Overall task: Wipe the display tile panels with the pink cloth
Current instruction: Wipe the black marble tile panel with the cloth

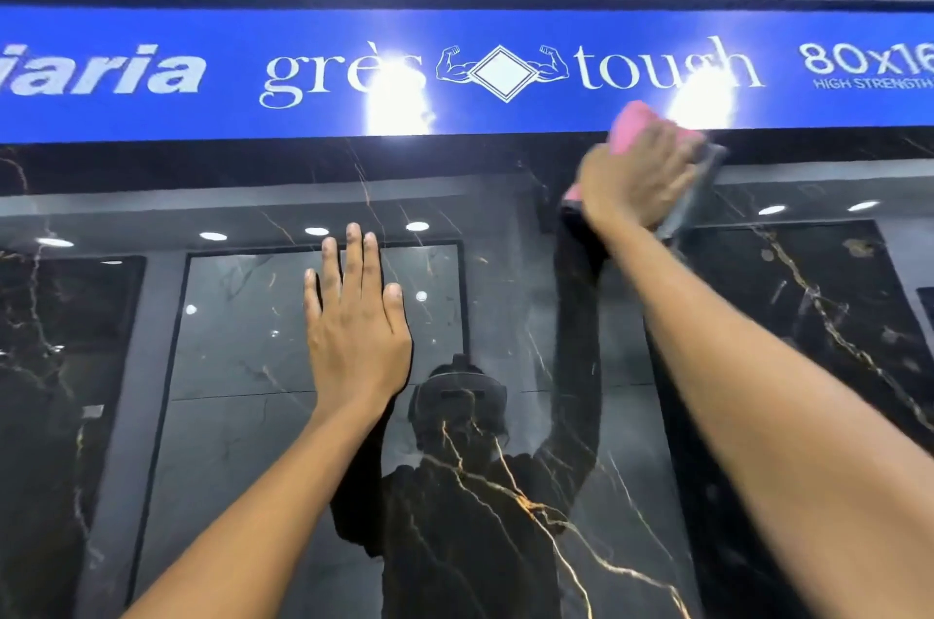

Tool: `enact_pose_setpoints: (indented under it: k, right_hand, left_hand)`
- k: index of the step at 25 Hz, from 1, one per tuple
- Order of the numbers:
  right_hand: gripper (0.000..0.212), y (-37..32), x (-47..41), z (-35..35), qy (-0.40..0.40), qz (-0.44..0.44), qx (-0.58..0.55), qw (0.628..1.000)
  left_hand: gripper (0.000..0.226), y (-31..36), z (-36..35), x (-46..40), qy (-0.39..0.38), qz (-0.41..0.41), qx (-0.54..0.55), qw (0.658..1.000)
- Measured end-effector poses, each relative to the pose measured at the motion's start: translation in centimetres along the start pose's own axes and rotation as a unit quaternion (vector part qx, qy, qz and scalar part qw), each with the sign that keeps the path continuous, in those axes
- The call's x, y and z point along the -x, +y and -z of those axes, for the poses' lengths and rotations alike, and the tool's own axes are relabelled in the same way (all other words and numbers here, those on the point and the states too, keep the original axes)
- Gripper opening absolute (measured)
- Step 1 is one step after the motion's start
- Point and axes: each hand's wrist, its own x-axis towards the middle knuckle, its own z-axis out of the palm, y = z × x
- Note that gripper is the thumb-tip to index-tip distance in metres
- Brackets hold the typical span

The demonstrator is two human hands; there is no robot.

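Both arms reach up and forward against a glossy black marble-look tile panel (505,517) veined in gold and white. The left hand (354,325) lies flat on the panel, palm against the surface, its grip spread: four fingers straight and pointing upward, close together, the thumb set out to the right side. Its bare forearm runs down to the lower left of the view.

The right hand (634,178) is raised higher, at the top edge of the panel where it meets the blue sign band (151,113). It presses the pink cloth (632,120) against the surface, the back of the hand toward the camera and the fingers angled up and to the right over the cloth. Pink shows above the knuckles, overlapping the lower edge of the sign, and a small pink corner shows below the wrist on the left. The hand and cloth are blurred, so I cannot tell whether the fingers curl into the cloth or lie flat on it. The right forearm stretches diagonally down to the lower right corner.

The sign carries white lettering, "grès" and "tough" flanking a diamond emblem, with two bright light glares on it. The panel mirrors the person's raised arms and ceiling spotlights.
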Motion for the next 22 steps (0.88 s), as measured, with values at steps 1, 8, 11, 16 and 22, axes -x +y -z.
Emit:
enact_pose_setpoints:
  k: [1, 8, 11, 16, 22]
  right_hand:
    - [0.062, -2.6, 2.3, -0.9, -0.024, 0.096, -0.004, 0.995]
    - [0.075, 0.1, -2.5, -0.7, -0.066, 0.249, -0.038, 0.965]
    - [0.068, 3.9, -1.6, -0.3, -0.012, 0.093, 0.0, 0.996]
    - [0.075, 10.4, 9.4, -1.4, -0.092, 0.62, 0.015, 0.779]
    - [0.069, 13.7, -6.8, 2.6, -0.011, 0.164, 0.021, 0.986]
  left_hand:
    - [0.062, 0.0, 0.0, 0.0, -0.002, -0.001, 0.003, 1.0]
    - [0.062, 0.2, 0.2, -0.3, 0.004, -0.004, 0.015, 1.0]
    - [0.061, -0.4, 0.3, -0.2, 0.014, -0.001, 0.029, 0.999]
    - [0.047, 3.8, 0.7, -2.3, 0.065, 0.092, 0.104, 0.988]
    - [0.057, 8.0, -2.3, -0.9, -0.008, 0.023, -0.01, 1.0]
